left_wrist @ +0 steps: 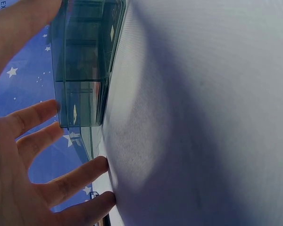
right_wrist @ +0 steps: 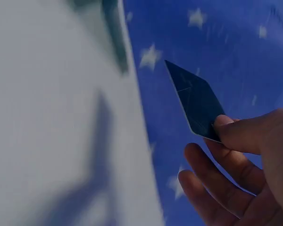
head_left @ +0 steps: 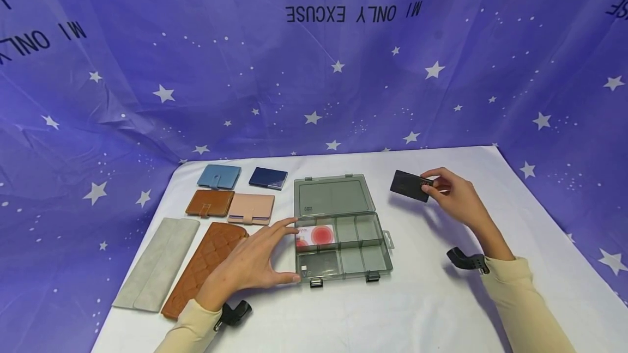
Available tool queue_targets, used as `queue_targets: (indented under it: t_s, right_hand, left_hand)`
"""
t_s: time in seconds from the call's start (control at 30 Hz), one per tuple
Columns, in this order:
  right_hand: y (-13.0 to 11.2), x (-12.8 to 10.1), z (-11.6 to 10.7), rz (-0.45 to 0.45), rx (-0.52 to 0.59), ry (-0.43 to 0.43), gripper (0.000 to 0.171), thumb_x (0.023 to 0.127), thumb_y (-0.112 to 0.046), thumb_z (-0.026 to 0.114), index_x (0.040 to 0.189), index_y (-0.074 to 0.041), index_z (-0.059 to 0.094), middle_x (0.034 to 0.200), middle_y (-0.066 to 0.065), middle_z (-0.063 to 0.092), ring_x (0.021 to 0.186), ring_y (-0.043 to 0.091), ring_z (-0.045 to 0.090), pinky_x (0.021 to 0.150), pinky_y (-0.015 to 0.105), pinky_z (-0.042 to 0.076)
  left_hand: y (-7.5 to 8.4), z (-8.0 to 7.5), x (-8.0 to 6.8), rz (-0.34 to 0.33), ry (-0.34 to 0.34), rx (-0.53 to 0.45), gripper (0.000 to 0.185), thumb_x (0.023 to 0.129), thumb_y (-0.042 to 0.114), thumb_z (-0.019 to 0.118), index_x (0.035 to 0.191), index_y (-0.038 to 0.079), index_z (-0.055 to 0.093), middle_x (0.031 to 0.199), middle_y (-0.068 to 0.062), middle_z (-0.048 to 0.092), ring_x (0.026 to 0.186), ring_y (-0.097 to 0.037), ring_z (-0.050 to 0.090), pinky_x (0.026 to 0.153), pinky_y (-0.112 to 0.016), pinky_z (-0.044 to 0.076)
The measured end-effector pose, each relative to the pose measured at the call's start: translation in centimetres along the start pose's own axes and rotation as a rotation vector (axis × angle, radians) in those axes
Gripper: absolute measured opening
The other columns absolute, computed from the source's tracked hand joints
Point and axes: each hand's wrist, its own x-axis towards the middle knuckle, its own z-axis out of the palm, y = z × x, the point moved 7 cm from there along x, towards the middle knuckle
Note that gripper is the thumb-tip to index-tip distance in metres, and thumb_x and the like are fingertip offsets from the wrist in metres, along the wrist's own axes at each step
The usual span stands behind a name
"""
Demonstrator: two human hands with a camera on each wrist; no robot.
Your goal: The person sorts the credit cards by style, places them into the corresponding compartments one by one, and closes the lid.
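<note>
Right hand (head_left: pixel 453 195) pinches a black card (head_left: pixel 411 185) by one short end, thumb on top and fingers beneath, holding it in the air above the bench (head_left: pixel 432 309), to the right of the organiser box (head_left: pixel 343 244) and apart from it. Left hand (head_left: pixel 255 263) lies open, fingers spread and straight, fingertips against the box's left wall; it grips nothing. The box stands with its lid (head_left: pixel 334 196) folded back flat; a red-and-white card (head_left: pixel 316 235) lies in the rear left compartment and a dark card (head_left: pixel 319 266) in the front left one. Judgement: the black card looks thin, stiff, light and smooth, so liable to slip; an edge pinch near one end, as now, should suit it, leaving the free end clear. Also present on the bench, left of the box: five wallets (head_left: pixel 211 203) and a grey pouch (head_left: pixel 157 263).
</note>
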Motion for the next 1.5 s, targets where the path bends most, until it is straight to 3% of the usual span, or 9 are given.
queue_targets:
  t_s: [0.2, 0.4, 0.63, 0.93, 1.17, 1.37, 1.5]
  right_hand:
    - [-6.2, -0.7, 2.4, -0.110, 0.105, -0.074, 0.025, 0.100, -0.013, 0.079, 0.124, -0.014, 0.074, 0.089, 0.000, 0.074, 0.086, 0.013, 0.074, 0.081, 0.018, 0.057]
    - [-10.7, -2.3, 6.0, -0.186, 0.196, -0.208, 0.024, 0.098, -0.008, 0.080, 0.120, -0.015, 0.073, 0.088, -0.008, 0.075, 0.081, 0.014, 0.074, 0.079, 0.029, 0.062]
    - [-14.3, -5.0, 10.3, -0.269, 0.192, -0.374, 0.022, 0.100, -0.013, 0.079, 0.119, -0.020, 0.071, 0.088, -0.010, 0.074, 0.073, 0.004, 0.067, 0.064, 0.027, 0.057]
    - [-15.4, -7.3, 13.5, -0.300, 0.083, -0.404, 0.022, 0.099, -0.015, 0.081, 0.118, -0.021, 0.071, 0.082, -0.014, 0.069, 0.063, -0.003, 0.055, 0.061, 0.023, 0.048]
    - [-16.1, -8.1, 14.7, -0.382, -0.024, -0.384, 0.022, 0.100, -0.018, 0.080, 0.121, -0.021, 0.075, 0.088, -0.013, 0.073, 0.072, -0.004, 0.061, 0.065, 0.023, 0.052]
    - [-16.7, -8.9, 15.1, -0.408, -0.221, -0.380, 0.025, 0.105, -0.030, 0.072, 0.129, -0.023, 0.077, 0.109, -0.007, 0.077, 0.089, 0.010, 0.073, 0.072, 0.035, 0.060]
    - [-17.1, -9.3, 15.6, -0.434, -0.304, -0.404, 0.031, 0.110, -0.034, 0.063, 0.136, -0.020, 0.076, 0.111, -0.002, 0.075, 0.093, 0.015, 0.073, 0.072, 0.036, 0.060]
  left_hand:
    - [0.0, 0.0, 0.1, 0.008, -0.001, 0.001, 0.096, 0.079, 0.074, 0.083, 0.156, 0.023, 0.055, 0.172, 0.002, 0.039, 0.146, -0.032, 0.053, 0.098, -0.062, 0.055]
    - [0.0, 0.0, 0.2, 0.002, -0.016, 0.006, 0.096, 0.081, 0.076, 0.080, 0.157, 0.024, 0.054, 0.173, 0.003, 0.037, 0.147, -0.032, 0.052, 0.097, -0.062, 0.055]
    - [0.2, -0.2, 0.3, 0.011, -0.010, 0.007, 0.096, 0.081, 0.075, 0.080, 0.157, 0.023, 0.054, 0.173, 0.004, 0.037, 0.146, -0.031, 0.053, 0.097, -0.061, 0.055]
    - [0.2, 0.0, 0.4, 0.006, -0.023, 0.010, 0.096, 0.080, 0.074, 0.081, 0.157, 0.024, 0.054, 0.173, 0.003, 0.038, 0.146, -0.032, 0.053, 0.096, -0.062, 0.055]
    - [0.2, 0.0, 0.4, 0.005, -0.025, 0.002, 0.096, 0.080, 0.074, 0.081, 0.157, 0.023, 0.054, 0.173, 0.003, 0.038, 0.147, -0.033, 0.052, 0.099, -0.063, 0.054]
    - [0.1, 0.1, 0.2, 0.002, -0.020, 0.007, 0.097, 0.080, 0.074, 0.082, 0.158, 0.024, 0.053, 0.173, 0.007, 0.036, 0.145, -0.031, 0.054, 0.096, -0.060, 0.056]
    - [0.1, 0.1, 0.1, -0.007, -0.024, -0.001, 0.097, 0.080, 0.074, 0.082, 0.159, 0.025, 0.053, 0.174, 0.009, 0.035, 0.145, -0.030, 0.054, 0.096, -0.058, 0.056]
